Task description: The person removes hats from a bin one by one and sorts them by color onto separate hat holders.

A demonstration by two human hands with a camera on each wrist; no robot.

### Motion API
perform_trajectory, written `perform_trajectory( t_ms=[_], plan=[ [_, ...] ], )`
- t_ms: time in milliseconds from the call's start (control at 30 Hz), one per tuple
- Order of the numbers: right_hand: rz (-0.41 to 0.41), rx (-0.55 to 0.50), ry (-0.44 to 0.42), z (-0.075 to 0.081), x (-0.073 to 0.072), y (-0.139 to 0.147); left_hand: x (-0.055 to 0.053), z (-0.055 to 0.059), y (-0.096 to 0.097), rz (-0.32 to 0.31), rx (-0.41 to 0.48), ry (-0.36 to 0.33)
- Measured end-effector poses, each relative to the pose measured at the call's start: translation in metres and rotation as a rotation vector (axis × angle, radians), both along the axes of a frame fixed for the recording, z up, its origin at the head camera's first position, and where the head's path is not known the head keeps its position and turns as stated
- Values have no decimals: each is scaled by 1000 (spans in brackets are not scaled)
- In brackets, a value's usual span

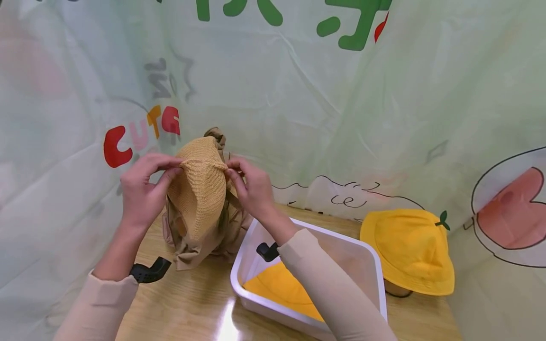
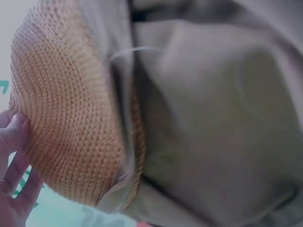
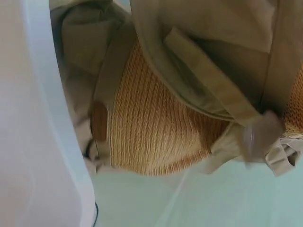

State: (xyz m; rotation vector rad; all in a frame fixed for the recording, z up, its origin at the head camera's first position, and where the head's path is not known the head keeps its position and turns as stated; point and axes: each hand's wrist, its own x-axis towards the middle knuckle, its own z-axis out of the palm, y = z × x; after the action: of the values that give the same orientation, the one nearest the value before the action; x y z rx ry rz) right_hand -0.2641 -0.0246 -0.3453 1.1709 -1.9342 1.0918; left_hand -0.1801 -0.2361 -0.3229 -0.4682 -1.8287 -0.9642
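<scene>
A tan woven hat [image 1: 204,187] hangs over a khaki cloth item [image 1: 194,253] with straps, at the left of the table. My left hand [image 1: 147,189] pinches the left side of the hat's upper edge between thumb and fingers. Opposite it, my right hand [image 1: 254,189] pinches the right side of that edge. Fine knit of the hat [image 2: 71,109] fills the left part of the left wrist view, beside grey-khaki fabric. From the right wrist, a khaki strap [image 3: 208,71] and a brown patch [image 3: 100,122] show around the woven part; the right hand is hardly visible there.
A white bin [image 1: 307,225] stands under my right forearm, with a flat yellow cloth piece [image 1: 277,286] inside. Right of it, a yellow hat [image 1: 414,251] with a green sprout sits on a support. Printed curtains [image 1: 298,118] enclose the wooden table [image 1: 179,303].
</scene>
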Motion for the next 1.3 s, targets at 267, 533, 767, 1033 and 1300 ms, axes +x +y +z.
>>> perform_trajectory(
  t_ms=[267, 533, 767, 1033, 1300],
  plan=[
    [-79, 90, 162, 6, -7, 7, -2, -3, -8, 33, -56, 3],
    [-123, 167, 175, -1, -11, 13, -13, -14, -11, 55, -91, -14],
    [-133, 185, 146, -12, -16, 13, -19, -24, -14, 70, -112, -48],
    [-153, 218, 107, -22, -19, 13, -24, -30, -16, 68, -148, -65],
    [-181, 256, 73, -30, -24, 13, -32, -38, -18, 79, -169, -98]
  ],
)
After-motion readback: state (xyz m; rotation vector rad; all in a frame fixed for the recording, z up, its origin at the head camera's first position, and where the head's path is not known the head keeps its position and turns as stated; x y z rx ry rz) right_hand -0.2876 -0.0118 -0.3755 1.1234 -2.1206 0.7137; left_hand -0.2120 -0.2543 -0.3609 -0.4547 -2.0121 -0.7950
